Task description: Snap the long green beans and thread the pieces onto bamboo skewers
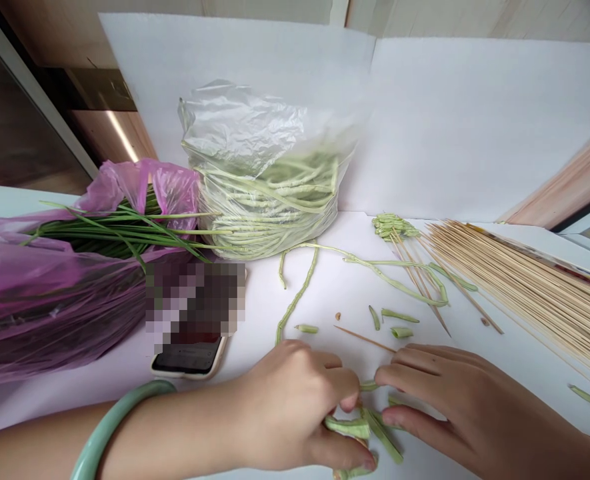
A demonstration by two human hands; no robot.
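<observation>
Near the bottom centre, my left hand [305,407], with a green bangle on its wrist, is closed around short green bean pieces [347,427]. Just to the right is my right hand [439,400], its fingers apart and its fingertips by a piece of bean [369,386] and the tip of a wooden skewer [365,339]. A cut bean strip [385,437] lies on the white surface between the hands. Other short pieces [399,315] are scattered beyond them. What the right fingertips touch is partly hidden.
A clear bag of long beans [269,207] stands at the back, beside a purple bag [55,307] with thin green stalks [109,230]. A phone [189,353] lies left of centre. Many wooden skewers [529,287] spread at the right, near a skewered bean bundle [393,225].
</observation>
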